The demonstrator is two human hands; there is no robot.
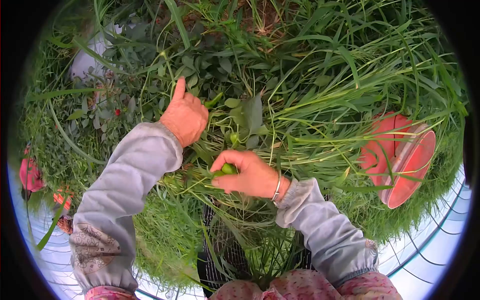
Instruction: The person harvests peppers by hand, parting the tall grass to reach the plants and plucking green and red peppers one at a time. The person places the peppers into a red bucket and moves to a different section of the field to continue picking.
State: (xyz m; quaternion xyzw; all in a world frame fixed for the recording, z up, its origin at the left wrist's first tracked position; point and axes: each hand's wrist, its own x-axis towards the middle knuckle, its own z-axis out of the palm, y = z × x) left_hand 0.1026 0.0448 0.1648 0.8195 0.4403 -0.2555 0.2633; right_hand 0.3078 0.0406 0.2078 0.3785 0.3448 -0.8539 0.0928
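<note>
My left hand (pixel 185 119) is among the plant leaves with one finger stretched out and the others curled. A slender green pepper (pixel 214 101) sticks out beside its curled fingers; the grip itself is partly hidden. Closer to me, my right hand (pixel 247 174) has its thumb and fingers bent around a shorter green pepper (pixel 228 169). Another small green pepper (pixel 234 137) shows among the leaves between the hands. Grey sleeves cover both forearms, and a bracelet (pixel 277 186) circles my right wrist.
Tall grass (pixel 320 120) leans across the leafy plants (pixel 200 65). A red bucket-like container (pixel 414 167) lies tilted at the right. Whitish material (pixel 95 57) shows behind leaves at upper left. A small red spot (pixel 117 112), perhaps fruit, and a pink item (pixel 31 175) are at left.
</note>
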